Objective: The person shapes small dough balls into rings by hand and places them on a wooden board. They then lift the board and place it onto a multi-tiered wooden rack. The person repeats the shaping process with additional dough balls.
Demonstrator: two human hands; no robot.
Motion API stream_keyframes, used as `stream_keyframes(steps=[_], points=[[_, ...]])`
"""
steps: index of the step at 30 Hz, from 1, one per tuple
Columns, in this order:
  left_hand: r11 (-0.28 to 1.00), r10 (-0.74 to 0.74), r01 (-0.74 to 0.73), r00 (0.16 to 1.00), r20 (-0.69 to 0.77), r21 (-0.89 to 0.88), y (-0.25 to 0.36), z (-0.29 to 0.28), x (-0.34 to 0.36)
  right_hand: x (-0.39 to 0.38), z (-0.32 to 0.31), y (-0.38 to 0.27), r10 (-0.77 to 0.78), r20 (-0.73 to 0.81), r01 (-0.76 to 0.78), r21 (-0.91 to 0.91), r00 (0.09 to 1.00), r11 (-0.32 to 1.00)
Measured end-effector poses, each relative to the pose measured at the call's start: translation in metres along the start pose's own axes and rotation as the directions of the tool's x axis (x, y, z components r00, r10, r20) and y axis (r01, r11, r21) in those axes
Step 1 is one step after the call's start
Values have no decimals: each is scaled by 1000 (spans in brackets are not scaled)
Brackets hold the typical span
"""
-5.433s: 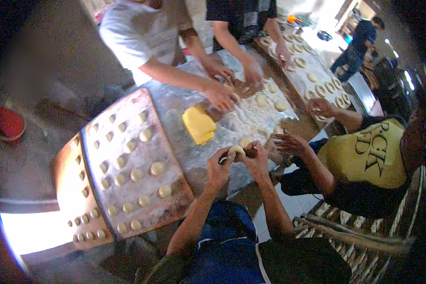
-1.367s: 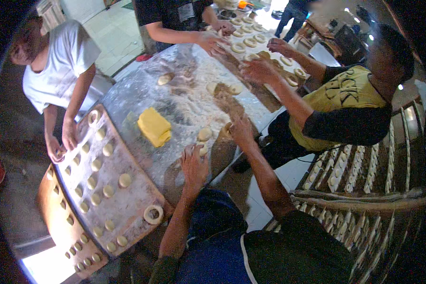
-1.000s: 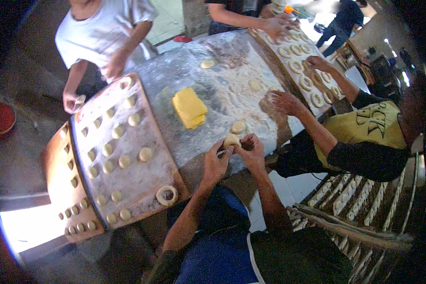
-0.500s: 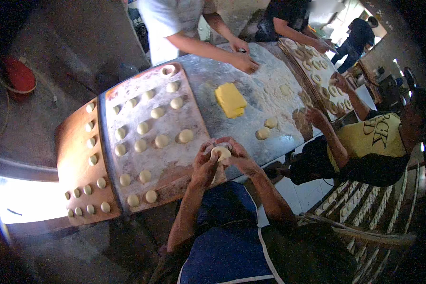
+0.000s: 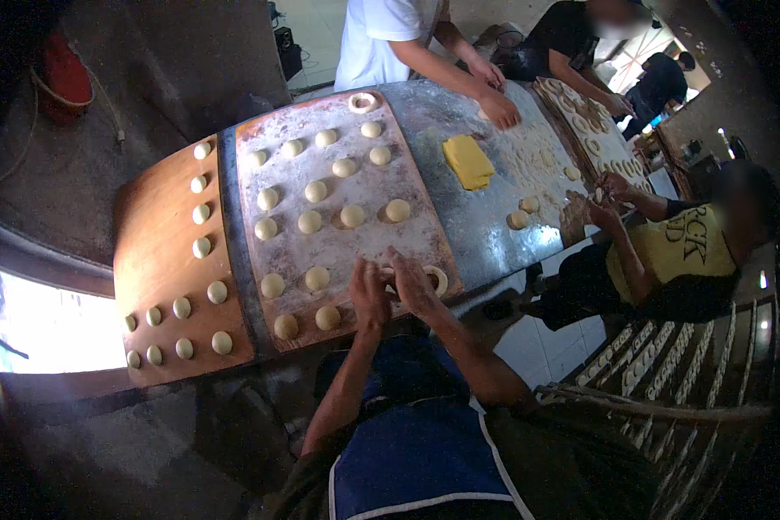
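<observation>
My left hand (image 5: 371,293) and my right hand (image 5: 413,284) are close together over the near edge of a floured board (image 5: 364,186). Between them they hold a dough ring (image 5: 390,283), mostly hidden by my fingers. Another dough ring (image 5: 443,282) lies on the board's near right corner, just beside my right hand. Round dough balls (image 5: 317,278) stand in rows on the same board, to the left of my hands and beyond them. One more dough ring (image 5: 363,102) rests at the board's far end.
A brown board (image 5: 169,251) with several dough balls lies at the left. To the right, a folded yellow cloth (image 5: 468,162) and dough balls (image 5: 523,213) sit on the floured metal table (image 5: 425,130). Co-workers stand around the table; a rack (image 5: 667,373) is at lower right.
My hands have closed over the dough ring, hiding most of it. The view has shifted, so the table appears farther right. A co-worker at the right has brought both hands together.
</observation>
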State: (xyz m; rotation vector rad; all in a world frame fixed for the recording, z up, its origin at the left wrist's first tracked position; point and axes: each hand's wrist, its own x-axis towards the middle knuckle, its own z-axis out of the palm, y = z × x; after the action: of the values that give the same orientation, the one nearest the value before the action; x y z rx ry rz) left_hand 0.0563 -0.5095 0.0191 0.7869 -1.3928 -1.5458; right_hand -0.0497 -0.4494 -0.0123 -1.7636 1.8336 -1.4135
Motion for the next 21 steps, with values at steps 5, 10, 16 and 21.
stream_keyframes(steps=[5, 10, 16, 21], points=[[969, -239, 225, 957, -165, -97, -7, -27, -2, 2, 23, -45, 276, 19, -276, -4, 961, 961], [788, -448, 322, 885, -130, -525, -9, -46, -17, -8, 34, -77, 200, -106, -194, 63, 974, 979], [915, 129, -200, 968, 216, 350, -26, -49, -15, -15, 13, -70, 261, 146, -230, -201, 954, 952], [850, -463, 476, 879, 112, -224, -29, -28, -19, -28, 4, -60, -292, -194, 167, -487, 937, 857]])
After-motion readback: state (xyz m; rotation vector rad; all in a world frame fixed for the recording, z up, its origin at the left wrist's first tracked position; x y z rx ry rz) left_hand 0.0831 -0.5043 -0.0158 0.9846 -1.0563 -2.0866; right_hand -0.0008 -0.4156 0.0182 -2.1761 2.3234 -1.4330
